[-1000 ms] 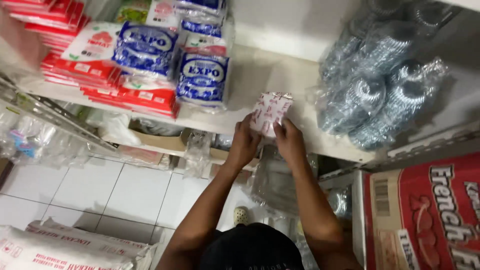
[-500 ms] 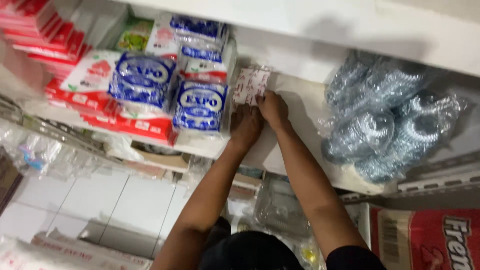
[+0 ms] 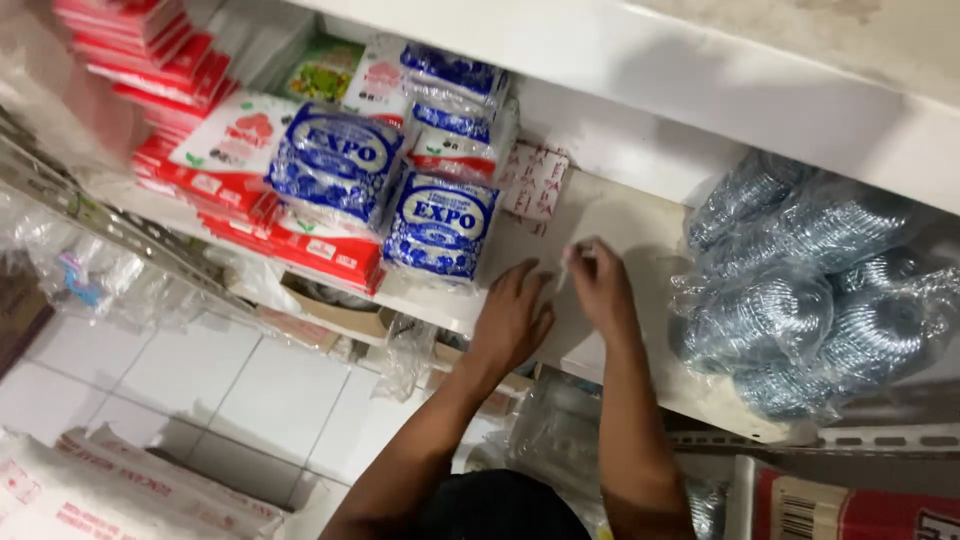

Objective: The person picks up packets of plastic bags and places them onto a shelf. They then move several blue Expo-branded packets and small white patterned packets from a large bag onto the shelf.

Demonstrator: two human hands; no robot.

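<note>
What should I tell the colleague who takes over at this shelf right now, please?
Left hand: flat on the white shelf, holding nothing.
Right hand: on the shelf, fingers pinched around something small and pale; I cannot tell what.
Pink-patterned packet: stands at the back of the shelf beside the blue-and-white bags, clear of both hands.
Bagged metal scourers: to the right.
Done: packet is on the shelf.
Left: whatever the right hand pinches is not yet put down.

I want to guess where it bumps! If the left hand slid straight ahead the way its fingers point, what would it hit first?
Probably the small pink-and-white packet at the back of the white shelf. The left hand points that way over bare shelf, though depth is hard to judge.
</note>
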